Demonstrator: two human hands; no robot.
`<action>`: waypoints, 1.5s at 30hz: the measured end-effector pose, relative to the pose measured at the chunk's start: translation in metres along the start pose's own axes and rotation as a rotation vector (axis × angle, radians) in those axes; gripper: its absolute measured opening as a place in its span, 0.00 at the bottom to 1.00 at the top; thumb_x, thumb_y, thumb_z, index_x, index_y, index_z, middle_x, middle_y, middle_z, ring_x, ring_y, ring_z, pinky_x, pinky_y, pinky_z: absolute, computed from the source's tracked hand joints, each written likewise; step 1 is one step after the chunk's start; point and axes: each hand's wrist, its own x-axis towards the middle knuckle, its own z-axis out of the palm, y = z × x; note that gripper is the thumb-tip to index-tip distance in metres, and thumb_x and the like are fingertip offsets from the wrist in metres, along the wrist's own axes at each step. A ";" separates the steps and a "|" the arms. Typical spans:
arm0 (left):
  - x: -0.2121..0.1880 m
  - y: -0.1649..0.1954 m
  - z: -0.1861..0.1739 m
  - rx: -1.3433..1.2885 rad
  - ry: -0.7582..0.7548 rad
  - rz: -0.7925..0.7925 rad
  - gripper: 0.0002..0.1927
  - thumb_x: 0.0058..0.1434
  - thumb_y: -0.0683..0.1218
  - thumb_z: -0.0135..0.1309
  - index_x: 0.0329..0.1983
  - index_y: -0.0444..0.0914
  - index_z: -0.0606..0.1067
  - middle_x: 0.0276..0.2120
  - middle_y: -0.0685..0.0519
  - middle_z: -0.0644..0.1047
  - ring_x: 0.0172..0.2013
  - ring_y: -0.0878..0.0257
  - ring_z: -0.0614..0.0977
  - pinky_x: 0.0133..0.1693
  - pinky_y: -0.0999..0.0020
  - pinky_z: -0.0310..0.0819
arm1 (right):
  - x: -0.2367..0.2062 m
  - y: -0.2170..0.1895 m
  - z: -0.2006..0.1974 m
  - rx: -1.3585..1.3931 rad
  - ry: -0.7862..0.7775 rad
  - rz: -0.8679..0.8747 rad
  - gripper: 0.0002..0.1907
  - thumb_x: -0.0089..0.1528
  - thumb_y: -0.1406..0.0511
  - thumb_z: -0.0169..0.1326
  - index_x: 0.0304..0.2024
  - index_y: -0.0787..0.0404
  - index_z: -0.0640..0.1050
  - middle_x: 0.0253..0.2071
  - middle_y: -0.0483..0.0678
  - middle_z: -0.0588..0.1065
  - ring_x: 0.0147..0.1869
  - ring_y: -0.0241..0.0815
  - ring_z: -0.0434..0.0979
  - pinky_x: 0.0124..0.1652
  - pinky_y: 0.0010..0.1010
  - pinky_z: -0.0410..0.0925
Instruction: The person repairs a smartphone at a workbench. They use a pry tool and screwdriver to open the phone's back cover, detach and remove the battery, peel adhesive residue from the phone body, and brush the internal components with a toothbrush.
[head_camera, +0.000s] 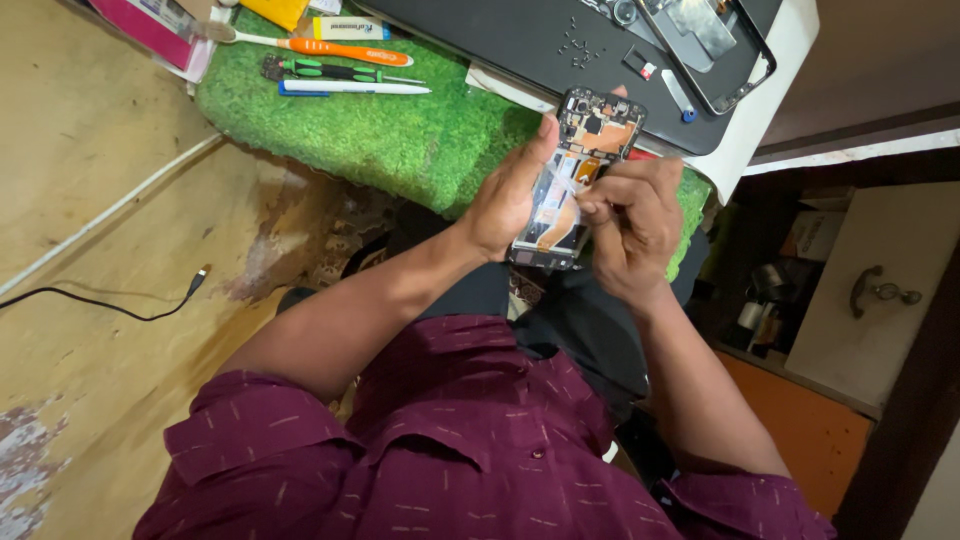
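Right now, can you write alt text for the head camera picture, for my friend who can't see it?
A person's left hand holds an opened phone with its inner parts showing, while the right hand pinches something small at its middle. Behind lie a green grass-like mat with a toothbrush and a black mat with tiny screws.

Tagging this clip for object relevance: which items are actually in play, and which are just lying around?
In play:
opened phone, back off, held by left hand
right hand, fingertips pinching something small on it, too small to tell

Lying about:
orange toothbrush
green-handled screwdriver
white pen
loose screws
removed phone frame
black cable
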 end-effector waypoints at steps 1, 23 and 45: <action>0.000 0.001 0.001 -0.006 -0.008 0.008 0.37 0.80 0.66 0.31 0.80 0.36 0.54 0.61 0.45 0.72 0.48 0.66 0.77 0.50 0.70 0.77 | 0.000 -0.002 0.001 0.007 0.013 0.026 0.07 0.64 0.75 0.59 0.42 0.61 0.77 0.46 0.52 0.73 0.51 0.49 0.70 0.50 0.35 0.64; 0.001 -0.004 0.004 0.346 -0.060 0.160 0.34 0.82 0.64 0.28 0.77 0.35 0.58 0.75 0.48 0.60 0.72 0.58 0.68 0.75 0.62 0.63 | 0.003 -0.020 0.010 -0.102 0.119 0.009 0.09 0.60 0.72 0.68 0.42 0.61 0.83 0.42 0.46 0.77 0.52 0.48 0.72 0.52 0.36 0.66; 0.000 0.004 -0.001 -0.260 0.170 -0.086 0.35 0.75 0.67 0.36 0.65 0.33 0.69 0.43 0.50 0.77 0.34 0.65 0.77 0.34 0.70 0.74 | -0.005 0.002 0.010 0.231 -0.012 0.044 0.03 0.64 0.71 0.63 0.38 0.63 0.81 0.44 0.50 0.77 0.62 0.50 0.76 0.61 0.37 0.68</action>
